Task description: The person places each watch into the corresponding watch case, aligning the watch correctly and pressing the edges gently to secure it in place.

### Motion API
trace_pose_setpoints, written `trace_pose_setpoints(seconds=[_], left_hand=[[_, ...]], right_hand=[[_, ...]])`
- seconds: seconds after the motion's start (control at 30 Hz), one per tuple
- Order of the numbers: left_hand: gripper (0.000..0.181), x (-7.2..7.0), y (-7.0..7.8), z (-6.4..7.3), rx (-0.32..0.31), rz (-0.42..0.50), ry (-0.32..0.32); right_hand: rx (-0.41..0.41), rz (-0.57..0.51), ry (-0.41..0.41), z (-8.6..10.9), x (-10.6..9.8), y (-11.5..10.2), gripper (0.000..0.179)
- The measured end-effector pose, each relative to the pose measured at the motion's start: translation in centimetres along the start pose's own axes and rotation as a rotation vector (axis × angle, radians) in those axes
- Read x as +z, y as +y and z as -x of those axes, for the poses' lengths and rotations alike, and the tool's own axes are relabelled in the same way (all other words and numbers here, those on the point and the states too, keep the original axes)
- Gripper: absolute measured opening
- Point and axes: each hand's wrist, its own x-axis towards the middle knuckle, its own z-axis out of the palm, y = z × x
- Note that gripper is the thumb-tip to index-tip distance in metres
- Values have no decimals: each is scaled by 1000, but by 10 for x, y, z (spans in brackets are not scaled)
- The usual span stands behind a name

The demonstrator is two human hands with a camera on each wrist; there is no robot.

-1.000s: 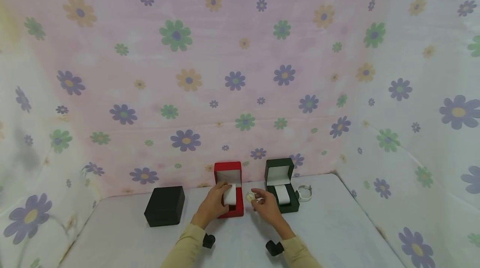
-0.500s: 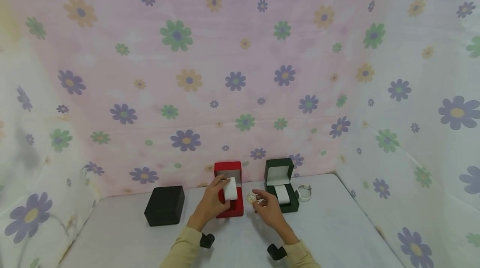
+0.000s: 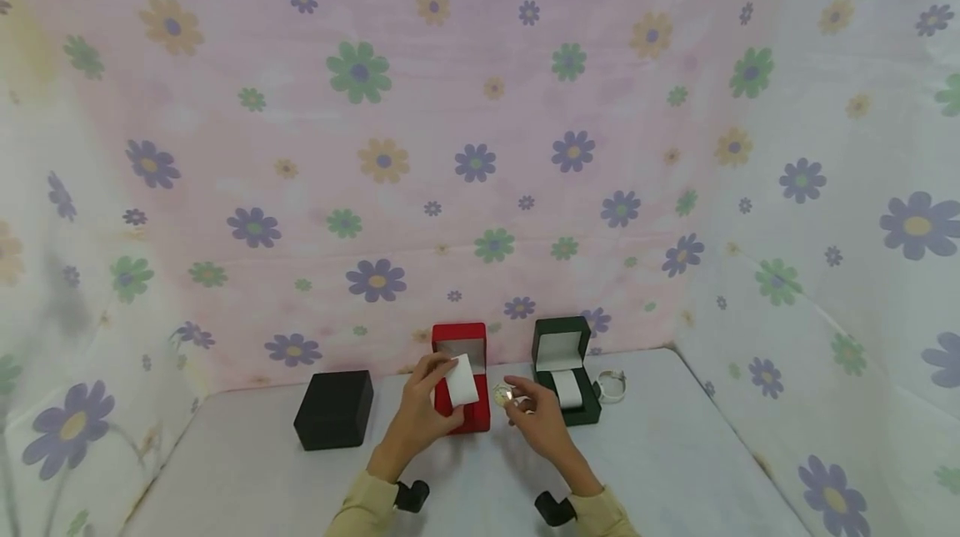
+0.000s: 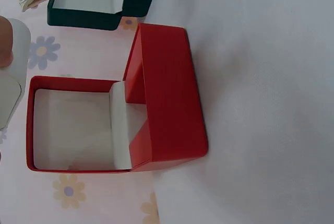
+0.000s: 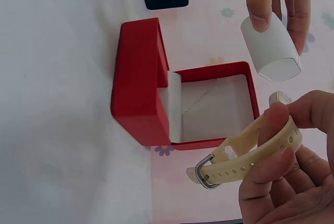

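Observation:
My left hand point(image 3: 417, 408) pinches a small white watch cushion point(image 3: 462, 380) between thumb and fingers, raised and tilted above the open red watch box point(image 3: 478, 420). In the left wrist view the box's pale-lined well point(image 4: 73, 130) has nothing in it. My right hand point(image 3: 543, 422) holds a wristwatch point(image 5: 245, 161) just right of that box. Its cream strap is buckled into a loop, with the round dial pointing toward the cushion. An open dark green watch box point(image 3: 583, 418) stands beyond my right hand, with a white cushion point(image 3: 566, 388) seated inside.
A second watch with a white strap point(image 3: 614, 387) lies on the table right of the green box. A closed black box point(image 3: 333, 409) sits to the left. Flower-printed cloth point(image 3: 420, 228) rises behind the white-covered table point(image 3: 247, 470).
My left hand has lifted the white cushion out of the red box and tilted it. The right hand stays nearly in place with the watch.

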Motion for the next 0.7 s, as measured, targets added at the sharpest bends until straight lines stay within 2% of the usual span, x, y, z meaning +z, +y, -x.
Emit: trace_pose_setpoints(seconds=[0.23, 0.37, 0.7], left_hand=[[72, -6, 10, 8, -16, 3, -17], [73, -12, 17, 10, -10, 10, -25], [75, -22, 31, 10, 99, 78, -28]], right_hand=[[-49, -11, 1, 2, -2, -14, 36], [-47, -39, 22, 0, -2, -28, 37], [-15, -155, 25, -8, 2, -60, 35]])
